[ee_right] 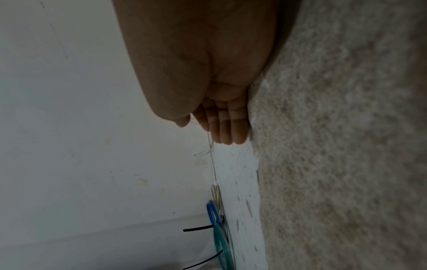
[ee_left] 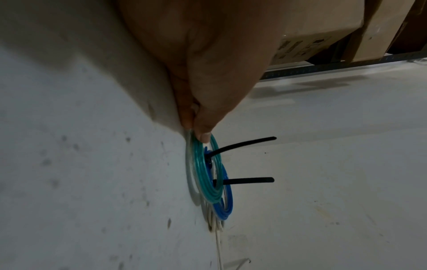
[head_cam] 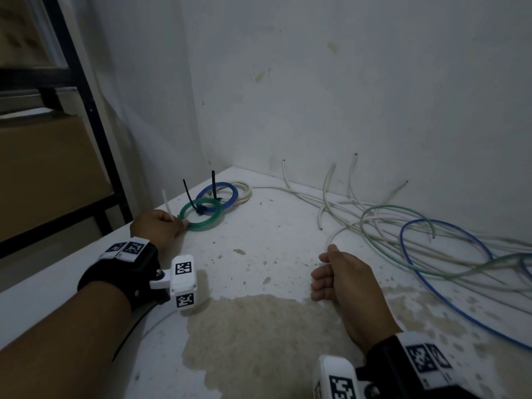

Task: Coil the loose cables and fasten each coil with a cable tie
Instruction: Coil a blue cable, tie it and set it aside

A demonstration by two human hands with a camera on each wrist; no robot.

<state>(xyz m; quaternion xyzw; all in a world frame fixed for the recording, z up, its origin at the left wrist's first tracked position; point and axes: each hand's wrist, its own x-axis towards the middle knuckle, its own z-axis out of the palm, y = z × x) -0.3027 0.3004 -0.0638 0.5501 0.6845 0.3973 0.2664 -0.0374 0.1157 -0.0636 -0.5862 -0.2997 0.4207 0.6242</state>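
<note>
My left hand (head_cam: 182,224) pinches the near rim of a green coil (head_cam: 203,228) where a white cable tie (head_cam: 167,204) sticks up; the left wrist view shows the thumb and forefinger (ee_left: 203,131) on that coil (ee_left: 203,182). A blue coil (head_cam: 234,197) and a white coil (head_cam: 246,194) lie behind it, and black ties (head_cam: 213,182) stand upright on the green and blue coils. My right hand (head_cam: 324,259) rests on the table, thumb against forefinger, with the end of a thin white cable (head_cam: 331,239) running in between them.
A tangle of loose white, green and blue cables (head_cam: 403,240) spreads along the right wall. The white table (head_cam: 259,254) has a rough worn patch (head_cam: 253,326) near me. A black shelf frame (head_cam: 95,125) with a cardboard box (head_cam: 43,174) stands beyond the left edge.
</note>
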